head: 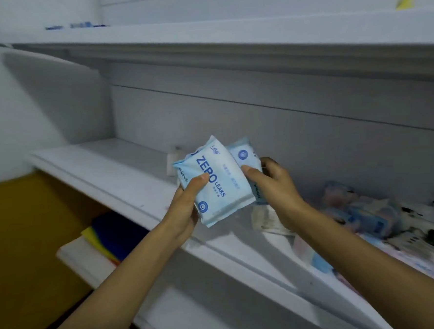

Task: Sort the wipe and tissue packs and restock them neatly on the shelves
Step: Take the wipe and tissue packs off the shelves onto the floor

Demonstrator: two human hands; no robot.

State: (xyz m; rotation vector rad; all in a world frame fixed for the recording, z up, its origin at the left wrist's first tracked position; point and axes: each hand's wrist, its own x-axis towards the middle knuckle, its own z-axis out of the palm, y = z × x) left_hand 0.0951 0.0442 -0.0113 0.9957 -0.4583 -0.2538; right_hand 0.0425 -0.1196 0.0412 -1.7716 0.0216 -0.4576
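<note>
Between left hand point(184, 213), right hand point(274, 183): packs point(221, 189)

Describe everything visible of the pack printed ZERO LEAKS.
The ZERO LEAKS pack is a soft, pale blue plastic pouch with dark blue lettering and a round seal. Tilted above the shelf, it is gripped by the left hand, thumb on front. A second pack, held by the right hand, overlaps behind it.

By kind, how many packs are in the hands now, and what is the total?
ZERO LEAKS pack, in the left hand: 1
Second light blue pack, in the right hand: 1
Total: 2
The blurred pile on the shelf cannot be counted.
</note>
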